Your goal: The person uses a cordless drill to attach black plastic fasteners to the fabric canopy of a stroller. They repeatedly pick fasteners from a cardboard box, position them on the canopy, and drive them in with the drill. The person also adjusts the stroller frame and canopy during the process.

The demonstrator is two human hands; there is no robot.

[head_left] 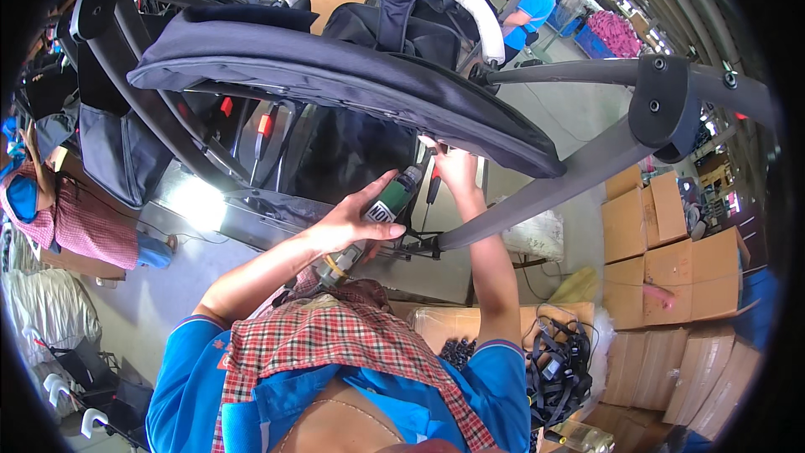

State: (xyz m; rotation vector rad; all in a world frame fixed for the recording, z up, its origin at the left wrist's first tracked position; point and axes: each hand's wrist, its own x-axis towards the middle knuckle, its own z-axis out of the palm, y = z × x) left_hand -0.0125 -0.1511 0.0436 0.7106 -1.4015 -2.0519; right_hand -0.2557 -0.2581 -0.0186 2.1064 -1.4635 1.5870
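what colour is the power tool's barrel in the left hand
The tool's barrel is green, best seen in the head view.

**Fisheye Lens Peers Down From Wearer's Head**

The left of two head-worn fisheye cameras looks down and forward, close above the left hand (345, 223) and right hand (457, 169) at mid-view. The wearer's checked apron (310, 337) shows on the near side of both hands; beyond them, a dark fabric canopy (335, 71) looms large. Well right of the right hand, cardboard boxes (667, 275) sit farther off, their edges bending toward the view's dark, rounded rim.
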